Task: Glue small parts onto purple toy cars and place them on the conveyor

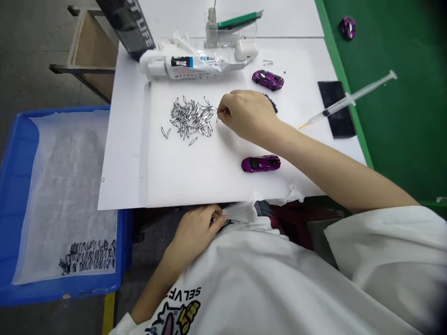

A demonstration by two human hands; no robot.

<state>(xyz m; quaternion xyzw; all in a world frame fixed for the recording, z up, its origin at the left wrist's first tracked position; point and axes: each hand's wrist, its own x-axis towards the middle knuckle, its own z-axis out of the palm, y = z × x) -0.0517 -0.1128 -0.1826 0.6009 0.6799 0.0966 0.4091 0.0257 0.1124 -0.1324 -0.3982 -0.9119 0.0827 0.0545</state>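
My right hand [246, 114] is over the white work surface, its fingertips pinched together at the right edge of a pile of small leaf-shaped pieces [192, 118] with dark outlines. What the pinch holds is too small to make out. Beyond the hand is a purple toy car [267, 80], and another purple toy car [260, 164] lies nearer the front edge. A heap of small black parts [272, 103] is partly hidden behind my wrist. My left hand [199, 230] rests low by my lap below the table edge, fingers curled around something dark that I cannot identify.
A syringe [345, 103] with an orange tip lies across a black phone [337, 111] at right. A squeezed white tube [195, 67], small glass bottle [211, 30] and green tweezers [239, 20] are behind. At left, a blue tray [17, 153] holds a paper sheet with dark pieces in rows.
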